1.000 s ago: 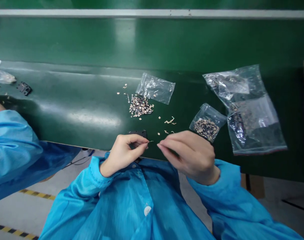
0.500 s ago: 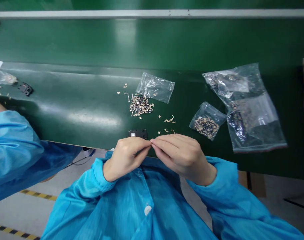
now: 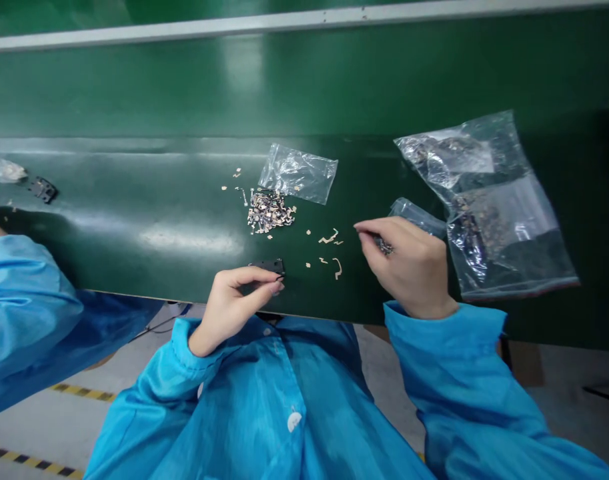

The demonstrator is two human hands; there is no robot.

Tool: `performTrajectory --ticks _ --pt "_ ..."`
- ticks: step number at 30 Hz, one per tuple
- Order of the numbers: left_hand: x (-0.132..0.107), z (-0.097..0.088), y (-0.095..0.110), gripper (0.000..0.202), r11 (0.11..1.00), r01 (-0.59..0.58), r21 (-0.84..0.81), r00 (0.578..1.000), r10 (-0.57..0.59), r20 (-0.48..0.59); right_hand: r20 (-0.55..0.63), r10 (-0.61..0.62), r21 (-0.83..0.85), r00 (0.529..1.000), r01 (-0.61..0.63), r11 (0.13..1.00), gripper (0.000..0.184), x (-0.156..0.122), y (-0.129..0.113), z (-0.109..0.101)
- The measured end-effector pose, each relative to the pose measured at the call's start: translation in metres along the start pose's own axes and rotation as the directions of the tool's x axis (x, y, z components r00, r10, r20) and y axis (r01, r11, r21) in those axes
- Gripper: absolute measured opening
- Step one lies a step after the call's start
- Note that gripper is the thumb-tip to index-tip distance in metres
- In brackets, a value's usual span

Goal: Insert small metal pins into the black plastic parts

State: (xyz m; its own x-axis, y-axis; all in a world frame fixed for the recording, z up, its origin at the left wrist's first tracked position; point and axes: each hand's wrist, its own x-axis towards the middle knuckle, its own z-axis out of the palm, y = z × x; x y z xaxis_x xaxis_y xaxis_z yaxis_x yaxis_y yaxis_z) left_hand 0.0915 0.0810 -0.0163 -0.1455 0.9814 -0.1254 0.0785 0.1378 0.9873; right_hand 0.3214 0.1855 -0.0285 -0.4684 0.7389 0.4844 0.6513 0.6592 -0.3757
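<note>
My left hand point(image 3: 237, 300) is at the table's front edge, thumb and forefinger pinched on a small dark part point(image 3: 281, 277) whose kind is too small to tell. Just behind those fingertips lies a black plastic piece point(image 3: 271, 265), partly covered by the hand. My right hand point(image 3: 409, 260) hovers over a small zip bag point(image 3: 417, 215) of tiny metal parts and hides much of it. Its thumb and forefinger are closed together; whatever is between them cannot be made out. Several loose tan strips and bits point(image 3: 329, 238) lie between the hands.
A heap of tiny metal parts point(image 3: 270, 212) sits in front of a flat clear zip bag point(image 3: 299, 172). At the right lies a large clear bag point(image 3: 514, 267) with smaller filled bags inside. Another person's blue sleeve point(image 3: 24, 287) is at the left, near a black piece point(image 3: 44, 189).
The hands, fingertips together before, have parted. My right hand has moved right and away from me, over the small bag; my left has shifted slightly left. The view has turned a little.
</note>
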Motion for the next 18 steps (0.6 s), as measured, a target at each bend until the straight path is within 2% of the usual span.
performTrajectory --ticks 4,7,8,10,12,13,15,18 --pt "0.003 0.002 -0.001 0.004 0.994 -0.102 -0.029 0.995 0.102 -0.001 -0.025 -0.089 -0.098 0.996 0.086 0.991 0.034 -0.004 0.01 0.006" --pt "0.005 0.003 0.0 0.008 0.984 -0.174 -0.023 0.985 0.174 0.003 -0.003 -0.084 -0.119 0.996 0.083 0.989 0.029 -0.003 -0.001 0.005" --pt "0.005 0.003 0.001 0.009 0.981 -0.195 -0.01 0.981 0.195 -0.003 0.019 -0.066 -0.069 0.998 0.067 0.995 0.024 -0.002 -0.007 0.004" --pt "0.005 0.005 0.002 0.012 0.97 -0.242 0.029 0.97 0.242 -0.002 0.131 -0.047 0.189 0.99 0.021 0.982 0.016 -0.001 -0.021 0.003" --pt "0.006 0.007 0.005 0.014 0.952 -0.296 0.072 0.955 0.296 0.015 0.263 -0.099 0.504 0.96 -0.049 0.862 0.012 0.001 -0.036 0.004" --pt "0.006 0.008 0.006 0.014 0.941 -0.325 0.091 0.946 0.324 0.027 0.305 -0.132 0.607 0.943 -0.085 0.79 0.01 0.001 -0.043 0.005" --pt "0.005 0.012 0.008 0.012 0.918 -0.375 0.127 0.927 0.372 0.047 0.33 -0.143 0.699 0.933 -0.139 0.702 0.006 0.001 -0.054 0.009" --pt "0.002 0.015 0.009 0.011 0.888 -0.422 0.182 0.906 0.417 0.07 0.335 -0.093 0.739 0.938 -0.201 0.643 0.011 0.001 -0.062 0.015"
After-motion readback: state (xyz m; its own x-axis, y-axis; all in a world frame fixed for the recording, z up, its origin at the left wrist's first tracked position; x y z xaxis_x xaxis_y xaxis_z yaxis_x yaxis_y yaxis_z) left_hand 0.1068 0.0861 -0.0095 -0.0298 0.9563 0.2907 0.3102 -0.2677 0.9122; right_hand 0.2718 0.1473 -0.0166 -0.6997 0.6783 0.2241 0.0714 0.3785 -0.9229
